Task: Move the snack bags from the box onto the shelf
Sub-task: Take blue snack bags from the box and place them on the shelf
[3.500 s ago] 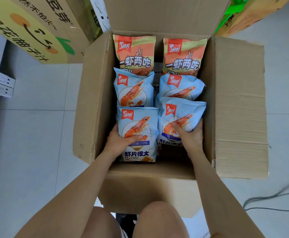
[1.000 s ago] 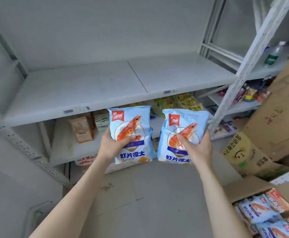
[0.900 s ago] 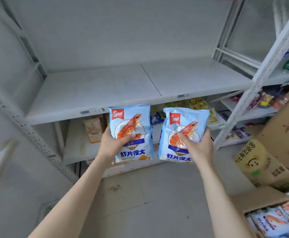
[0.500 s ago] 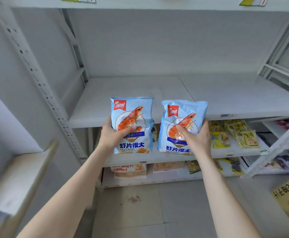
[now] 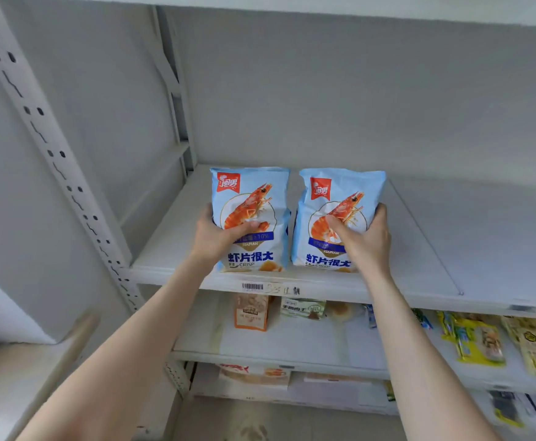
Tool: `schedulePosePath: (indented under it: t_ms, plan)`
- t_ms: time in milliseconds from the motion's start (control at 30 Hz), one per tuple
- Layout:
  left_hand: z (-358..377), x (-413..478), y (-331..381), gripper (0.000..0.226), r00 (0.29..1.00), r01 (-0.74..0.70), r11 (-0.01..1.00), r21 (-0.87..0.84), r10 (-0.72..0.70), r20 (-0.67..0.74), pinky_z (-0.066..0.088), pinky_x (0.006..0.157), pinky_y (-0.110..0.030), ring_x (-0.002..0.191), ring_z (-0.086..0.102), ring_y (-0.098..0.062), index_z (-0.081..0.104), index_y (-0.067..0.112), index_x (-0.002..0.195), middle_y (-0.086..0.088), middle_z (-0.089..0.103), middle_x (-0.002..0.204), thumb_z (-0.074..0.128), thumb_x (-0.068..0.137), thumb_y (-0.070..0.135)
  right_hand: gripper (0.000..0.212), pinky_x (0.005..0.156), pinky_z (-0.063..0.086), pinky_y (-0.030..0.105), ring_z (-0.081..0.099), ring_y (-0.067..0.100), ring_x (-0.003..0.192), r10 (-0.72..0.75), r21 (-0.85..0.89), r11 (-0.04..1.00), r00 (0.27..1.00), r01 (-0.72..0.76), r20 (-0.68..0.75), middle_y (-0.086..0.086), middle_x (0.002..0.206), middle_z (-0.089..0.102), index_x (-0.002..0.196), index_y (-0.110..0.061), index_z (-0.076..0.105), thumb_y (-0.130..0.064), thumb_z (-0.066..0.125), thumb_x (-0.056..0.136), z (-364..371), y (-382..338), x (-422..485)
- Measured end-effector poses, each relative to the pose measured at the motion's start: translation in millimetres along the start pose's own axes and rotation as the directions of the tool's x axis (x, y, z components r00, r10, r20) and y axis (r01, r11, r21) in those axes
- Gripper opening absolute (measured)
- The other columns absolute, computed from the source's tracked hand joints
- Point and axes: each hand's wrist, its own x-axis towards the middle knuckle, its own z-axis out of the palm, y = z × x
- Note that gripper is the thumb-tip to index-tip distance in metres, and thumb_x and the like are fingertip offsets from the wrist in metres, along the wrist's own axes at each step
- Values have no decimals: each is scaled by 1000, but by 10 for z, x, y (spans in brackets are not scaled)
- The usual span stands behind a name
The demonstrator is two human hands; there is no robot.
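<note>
Each hand carries one bag, so two go up in a single trip. The left hand (image 5: 218, 237) grips the left shrimp-crisp bag (image 5: 257, 198) and the right hand (image 5: 363, 240) grips the right shrimp-crisp bag (image 5: 339, 192). On both, the thumb lies across the printed front at mid-height and the fingers wrap round the outer edge to the back. This hold likely suits a puffy, air-filled pack, since it steadies the bag without crushing what is inside. The hands stay well apart, and the two bags stand upright and close beside each other with their fronts facing outward, as goods would be faced for a shopper. Their lower edges sit at the front lip of the white shelf (image 5: 419, 249), just above the barcode label (image 5: 252, 286). Whether they already bear on the board or hang just above it cannot be told. The board behind them is bare, so they could probably be pushed further in before release. On the lower shelf (image 5: 292, 342) stand an orange pack (image 5: 250, 311) and a row of yellow packets (image 5: 480, 342). The perforated upright (image 5: 53, 154) rises at the left. The box is not in view.
</note>
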Motion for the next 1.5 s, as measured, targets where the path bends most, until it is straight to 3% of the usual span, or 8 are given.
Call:
schedulePosePath:
  t_ms: [267, 567, 800, 967, 1100, 1267, 1400, 1500]
  plan:
    - [-182, 1345, 26, 81, 999, -30, 999, 27, 31, -12, 62, 64, -33, 81, 74, -14, 55, 20, 122, 1, 72, 105, 96, 52, 30, 51, 60, 40, 15, 55, -10, 75, 22, 51, 998, 1000, -22, 10, -20, 86, 59, 105, -22, 49, -34, 84, 69, 1066, -36, 905]
    - [-269, 2550, -100, 78, 989, -134, 990, 48, 137, -60, 61, 63, -30, 80, 73, -10, 59, 19, 118, 4, 73, 101, 97, 50, 29, 52, 57, 36, 11, 54, -5, 75, -50, 100, 994, 999, 49, 2, -19, 86, 57, 107, -19, 49, -34, 83, 71, 1950, 17, 1692]
    - [-185, 3177, -205, 62, 986, -153, 988, -3, 153, -67, 57, 53, -26, 71, 73, -11, 63, 16, 112, 2, 73, 92, 94, 58, 22, 63, 65, 42, 16, 57, -3, 80, -119, 153, 981, 993, 121, -22, -21, 89, 57, 118, -20, 46, -35, 83, 70, 2407, 143, 2238]
    - [-203, 3662, -255, 79, 973, -201, 979, -21, 198, -120, 60, 60, -32, 82, 73, -16, 53, 15, 122, 0, 71, 103, 94, 56, 27, 67, 84, 51, 32, 63, 13, 95, -184, 140, 972, 982, 188, -40, -12, 101, 63, 119, -23, 45, -46, 81, 67, 2772, 172, 2610]
    - [-223, 3969, -273, 78, 963, -227, 974, -12, 223, -153, 61, 58, -33, 81, 72, -16, 45, 22, 119, 3, 67, 99, 94, 58, 28, 65, 78, 48, 26, 60, 8, 87, -223, 181, 957, 974, 227, -42, -16, 96, 59, 122, -22, 44, -43, 80, 72, 3053, 228, 2815]
    - [-180, 4271, -509, 55, 962, -237, 971, 14, 237, -136, 52, 46, -18, 71, 65, -5, 47, 24, 114, 13, 61, 88, 85, 74, 23, 69, 82, 48, 31, 59, 13, 91, -228, 183, 955, 973, 232, -43, -9, 102, 60, 129, -21, 41, -43, 79, 75, 3378, 432, 2982]
    - [-158, 4440, -683, 48, 970, -201, 979, -28, 195, -143, 61, 65, -32, 83, 72, -14, 55, 28, 112, 4, 70, 102, 83, 74, 34, 67, 83, 49, 29, 61, 13, 93, -215, 191, 958, 977, 213, -14, -10, 103, 60, 130, -21, 40, -42, 76, 78, 3486, 469, 3092]
    - [-121, 4507, -707, 55, 965, -228, 974, 17, 228, -130, 59, 61, -26, 83, 72, -11, 54, 25, 121, 5, 70, 102, 81, 76, 38, 64, 81, 50, 30, 62, 14, 92, -190, 171, 968, 982, 184, 18, -14, 95, 59, 128, -22, 40, -44, 75, 78, 3521, 460, 3174]
